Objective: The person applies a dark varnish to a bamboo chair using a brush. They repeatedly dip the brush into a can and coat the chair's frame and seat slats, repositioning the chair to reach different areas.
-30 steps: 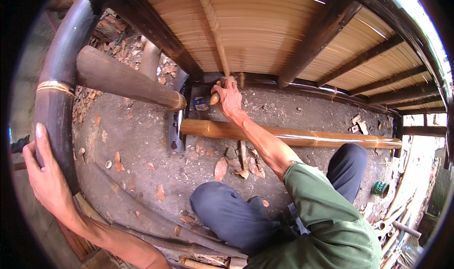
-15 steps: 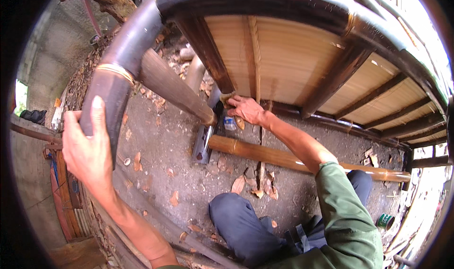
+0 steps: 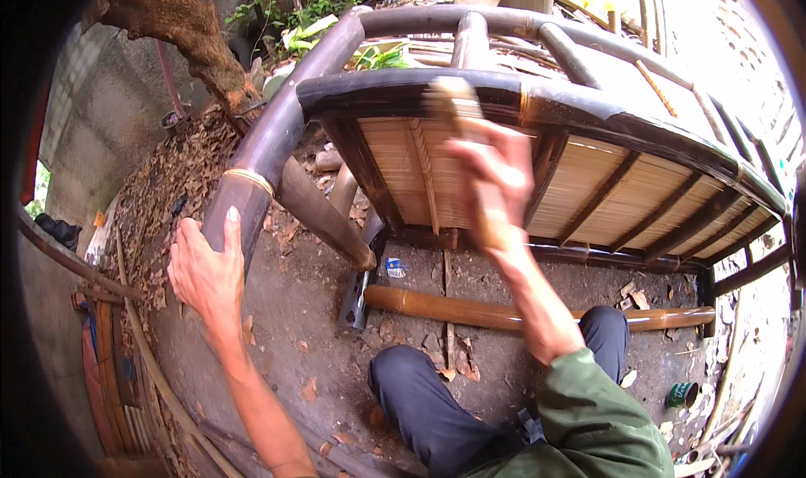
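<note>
Right hand (image 3: 495,171) up, closed round a brush (image 3: 464,107), in front of our dark rail (image 3: 386,91).
Left hand (image 3: 206,272) half-open, gripping bamboo post (image 3: 267,146); leaf-strewn ground (image 3: 311,335) separates it from our knee (image 3: 405,375).

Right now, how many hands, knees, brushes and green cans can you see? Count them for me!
Hands: 2, left hand and right hand
Knees: 2
Brush: 1
Green can: 1
Total: 6

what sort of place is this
Likely an outdoor yard doubling as a work spot, judging by the tree trunk, the scattered dry leaves and the dark bamboo frame.
</note>
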A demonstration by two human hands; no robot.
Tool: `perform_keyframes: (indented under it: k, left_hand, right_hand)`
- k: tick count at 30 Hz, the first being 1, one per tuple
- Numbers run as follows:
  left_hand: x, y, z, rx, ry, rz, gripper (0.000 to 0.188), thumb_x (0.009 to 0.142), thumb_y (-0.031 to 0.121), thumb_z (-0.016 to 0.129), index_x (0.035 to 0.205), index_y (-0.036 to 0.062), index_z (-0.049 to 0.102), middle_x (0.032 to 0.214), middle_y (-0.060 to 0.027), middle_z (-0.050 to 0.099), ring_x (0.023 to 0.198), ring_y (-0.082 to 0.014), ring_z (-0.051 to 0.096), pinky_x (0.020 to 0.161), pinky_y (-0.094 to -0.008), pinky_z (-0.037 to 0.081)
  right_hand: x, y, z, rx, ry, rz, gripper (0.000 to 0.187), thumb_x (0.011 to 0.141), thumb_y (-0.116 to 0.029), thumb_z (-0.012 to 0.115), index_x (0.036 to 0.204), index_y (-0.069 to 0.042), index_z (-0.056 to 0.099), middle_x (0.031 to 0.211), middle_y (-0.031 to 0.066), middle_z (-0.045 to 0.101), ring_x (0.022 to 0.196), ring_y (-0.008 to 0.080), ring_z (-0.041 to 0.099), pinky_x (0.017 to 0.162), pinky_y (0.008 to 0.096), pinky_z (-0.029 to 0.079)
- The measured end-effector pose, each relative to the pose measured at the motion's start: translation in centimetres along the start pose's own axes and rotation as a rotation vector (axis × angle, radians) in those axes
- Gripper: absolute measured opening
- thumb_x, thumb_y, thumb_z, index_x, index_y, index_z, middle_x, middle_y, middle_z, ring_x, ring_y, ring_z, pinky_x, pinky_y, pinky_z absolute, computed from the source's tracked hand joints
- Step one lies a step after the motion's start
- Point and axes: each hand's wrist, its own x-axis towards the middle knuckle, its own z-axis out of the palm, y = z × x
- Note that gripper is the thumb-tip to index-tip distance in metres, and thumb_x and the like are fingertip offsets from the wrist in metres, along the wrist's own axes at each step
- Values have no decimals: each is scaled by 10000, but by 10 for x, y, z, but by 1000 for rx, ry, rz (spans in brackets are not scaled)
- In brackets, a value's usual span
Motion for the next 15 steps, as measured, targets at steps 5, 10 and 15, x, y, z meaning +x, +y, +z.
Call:
perform_keyframes:
  k: [5,10,15]
  left_hand:
    - [2,0,6,29,-19,-16,548,952,568,463,1043,44,594,959,-159,658,929,-302,639,901,-463,445]
    - [-5,1,8,-7,77,1,380,975,403,489,980,37,593,931,-153,658,886,-317,638,831,-457,455]
    - [-1,3,5,-62,105,-6,331,979,352,485,951,38,584,918,-147,650,890,-328,626,800,-462,452]
  right_hand:
    - [11,42,-147,-380,337,146,146,805,72,649,864,-53,696,935,119,638,964,267,597,874,369,473]
    - [18,-17,-42,-174,47,42,151,822,23,650,907,-89,706,956,95,655,953,239,613,847,356,498]
    - [16,-52,132,564,16,127,125,824,-26,693,926,-99,698,928,113,658,903,266,649,790,340,522]
